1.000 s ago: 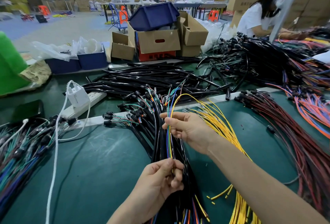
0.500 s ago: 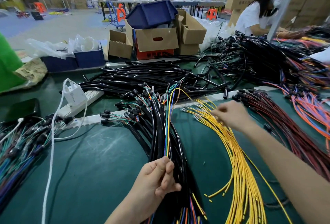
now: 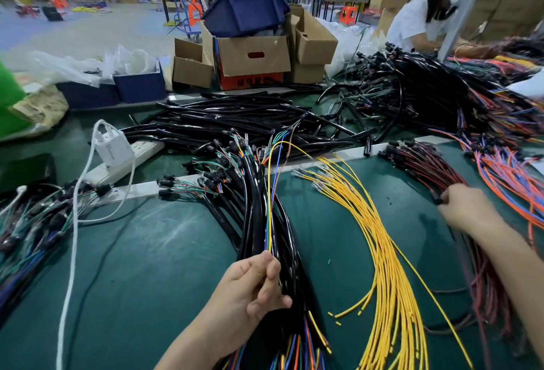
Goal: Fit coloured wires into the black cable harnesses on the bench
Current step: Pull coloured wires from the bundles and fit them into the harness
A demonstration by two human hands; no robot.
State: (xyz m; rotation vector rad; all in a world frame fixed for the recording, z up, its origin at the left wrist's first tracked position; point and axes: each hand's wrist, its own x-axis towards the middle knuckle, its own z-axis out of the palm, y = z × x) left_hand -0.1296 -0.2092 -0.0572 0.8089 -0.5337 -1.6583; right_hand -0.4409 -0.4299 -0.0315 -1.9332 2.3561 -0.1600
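Left hand (image 3: 253, 290) pinches coloured wires (image 3: 269, 193) above the black harnesses (image 3: 256, 222) mid-surface. Right hand (image 3: 468, 210), blurred, touches dark red wires (image 3: 426, 163) near the right edge, grip unclear. Open green surface (image 3: 323, 237) lies between bundles.

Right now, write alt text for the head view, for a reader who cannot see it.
The left hand grips a bundle of black harnesses with coloured wires on a green bench. The right hand touches red wires, its grip blurred. Loose yellow wires fan between them.
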